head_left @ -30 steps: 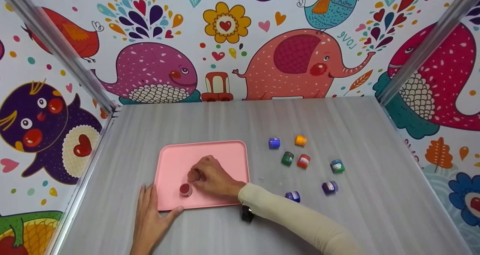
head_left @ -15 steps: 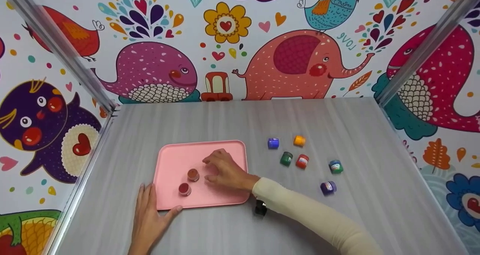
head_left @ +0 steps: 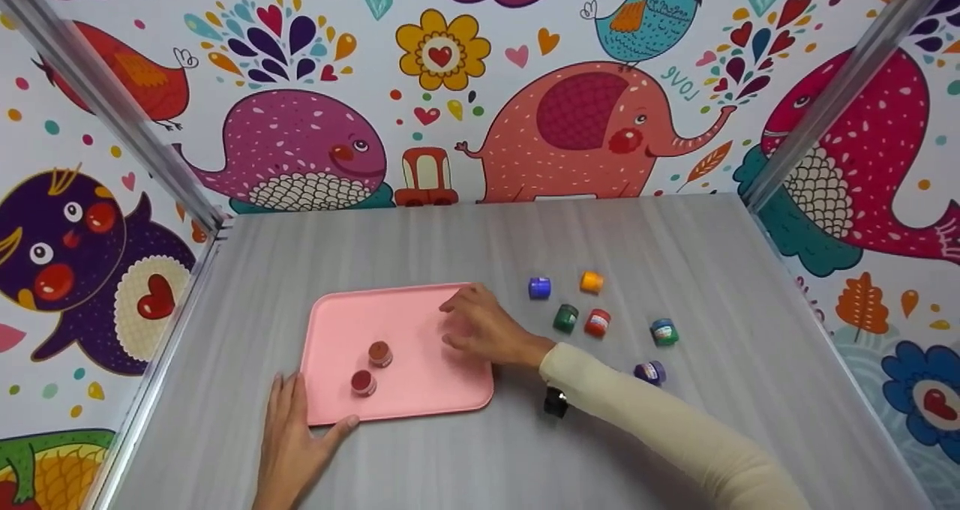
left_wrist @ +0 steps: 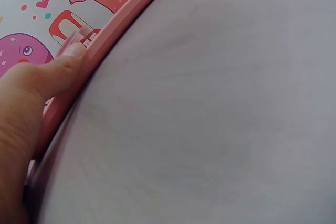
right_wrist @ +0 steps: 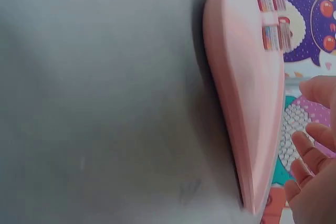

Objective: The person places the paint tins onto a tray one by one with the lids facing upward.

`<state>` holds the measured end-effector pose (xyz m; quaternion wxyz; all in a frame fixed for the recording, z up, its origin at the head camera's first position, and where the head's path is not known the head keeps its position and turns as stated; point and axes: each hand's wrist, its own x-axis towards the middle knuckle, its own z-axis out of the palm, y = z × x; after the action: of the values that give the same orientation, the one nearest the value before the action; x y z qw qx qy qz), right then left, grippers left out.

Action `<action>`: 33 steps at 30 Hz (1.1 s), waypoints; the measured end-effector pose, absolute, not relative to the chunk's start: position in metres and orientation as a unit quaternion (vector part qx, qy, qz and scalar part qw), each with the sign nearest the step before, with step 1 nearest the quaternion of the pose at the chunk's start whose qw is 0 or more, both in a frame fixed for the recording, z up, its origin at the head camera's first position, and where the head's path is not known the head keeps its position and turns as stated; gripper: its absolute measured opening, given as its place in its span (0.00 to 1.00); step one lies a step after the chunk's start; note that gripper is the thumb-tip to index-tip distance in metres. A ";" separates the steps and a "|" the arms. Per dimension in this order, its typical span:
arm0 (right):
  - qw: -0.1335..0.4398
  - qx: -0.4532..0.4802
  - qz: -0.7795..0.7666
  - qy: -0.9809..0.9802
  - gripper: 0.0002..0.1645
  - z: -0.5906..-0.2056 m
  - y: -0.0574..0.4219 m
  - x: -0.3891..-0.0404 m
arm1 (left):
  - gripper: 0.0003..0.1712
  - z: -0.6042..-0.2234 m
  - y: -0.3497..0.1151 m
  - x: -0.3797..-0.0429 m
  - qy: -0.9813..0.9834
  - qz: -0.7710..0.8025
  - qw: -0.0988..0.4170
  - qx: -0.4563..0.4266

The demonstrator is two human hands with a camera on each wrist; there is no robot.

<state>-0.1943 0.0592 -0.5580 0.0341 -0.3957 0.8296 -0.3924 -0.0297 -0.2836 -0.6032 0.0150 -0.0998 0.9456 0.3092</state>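
Observation:
A pink tray (head_left: 420, 397) lies on the table, with two small paint jars standing near its left front: a brown paint jar (head_left: 380, 354) and a dark red paint jar (head_left: 364, 382). My left hand (head_left: 292, 439) rests at the tray's front left corner, fingers straight along the side and thumb at the front rim; the left wrist view shows that thumb (left_wrist: 68, 64) on the rim. Above the tray's right part is my right hand (head_left: 484, 330), fingers loosely bent and holding nothing. In the right wrist view its fingers (right_wrist: 310, 156) are spread apart beside the tray.
Right of the tray several paint jars lie on the grey table (head_left: 420, 465): blue (head_left: 539, 288), orange (head_left: 592, 282), dark green (head_left: 565, 318), red (head_left: 598, 322), green (head_left: 664, 332) and purple (head_left: 649, 373). My right forearm (head_left: 660, 427) crosses in front of them. Patterned walls (head_left: 442, 127) enclose the table.
My right hand let go of the brown jar, which stands on the tray, and moved right toward the tray's right edge. A violet jar became hidden behind the right sleeve. The left hand stayed.

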 end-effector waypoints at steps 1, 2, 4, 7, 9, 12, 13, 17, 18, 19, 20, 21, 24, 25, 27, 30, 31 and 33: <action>0.031 -0.393 -0.395 0.829 0.25 -0.557 0.063 -0.196 | 0.79 -0.603 -0.284 -0.030 0.946 0.308 0.012 -0.098; 0.030 -0.390 -0.396 0.831 0.25 -0.556 0.067 -0.198 | 0.79 -0.604 -0.284 -0.030 0.947 0.307 0.010 -0.096; 0.030 -0.379 -0.394 0.837 0.25 -0.556 0.076 -0.201 | 0.80 -0.604 -0.284 -0.030 0.948 0.305 0.009 -0.095; 0.042 -0.356 -0.390 0.848 0.26 -0.554 0.088 -0.204 | 0.80 -0.604 -0.284 -0.029 0.947 0.306 0.017 -0.097; 0.044 -0.348 -0.387 0.853 0.27 -0.553 0.096 -0.206 | 0.81 -0.604 -0.285 -0.029 0.946 0.307 0.022 -0.100; 0.025 -0.350 -0.389 0.852 0.27 -0.552 0.108 -0.211 | 0.81 -0.605 -0.285 -0.030 0.946 0.307 0.021 -0.100; 0.016 -0.351 -0.391 0.851 0.26 -0.551 0.112 -0.212 | 0.81 -0.605 -0.285 -0.030 0.946 0.306 0.021 -0.099; 0.004 -0.332 -0.386 0.861 0.27 -0.549 0.128 -0.218 | 0.81 -0.604 -0.285 -0.031 0.947 0.306 0.016 -0.096; 0.006 -0.323 -0.384 0.865 0.27 -0.548 0.131 -0.219 | 0.81 -0.604 -0.286 -0.031 0.947 0.305 0.015 -0.094; 0.008 -0.316 -0.380 0.870 0.28 -0.548 0.135 -0.221 | 0.80 -0.604 -0.286 -0.031 0.948 0.305 0.014 -0.093; 0.012 -0.308 -0.375 0.874 0.28 -0.547 0.139 -0.222 | 0.80 -0.604 -0.286 -0.031 0.948 0.304 0.011 -0.092; 0.015 -0.301 -0.370 0.879 0.28 -0.546 0.142 -0.224 | 0.80 -0.604 -0.286 -0.031 0.949 0.303 0.009 -0.091; 0.022 -0.285 -0.351 0.892 0.29 -0.544 0.150 -0.228 | 0.79 -0.603 -0.286 -0.031 0.949 0.302 0.001 -0.089; 0.023 -0.280 -0.345 0.896 0.29 -0.544 0.153 -0.230 | 0.79 -0.603 -0.286 -0.031 0.949 0.302 -0.002 -0.088; 0.030 -0.270 -0.332 0.904 0.30 -0.544 0.159 -0.231 | 0.78 -0.603 -0.285 -0.030 0.949 0.303 -0.006 -0.086; 0.029 -0.265 -0.305 0.914 0.31 -0.548 0.167 -0.233 | 0.78 -0.604 -0.285 -0.030 0.949 0.304 -0.014 -0.083; 0.029 -0.265 -0.297 0.917 0.31 -0.549 0.169 -0.234 | 0.78 -0.604 -0.284 -0.029 0.949 0.304 -0.016 -0.082; 0.026 -0.266 -0.284 0.921 0.31 -0.552 0.173 -0.236 | 0.77 -0.605 -0.284 -0.029 0.949 0.306 -0.018 -0.080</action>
<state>-0.2357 0.1733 -0.5525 0.0256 -0.2659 0.9208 -0.2840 -0.0294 -0.2839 -0.6050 -0.0180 -0.0803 0.9485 0.3058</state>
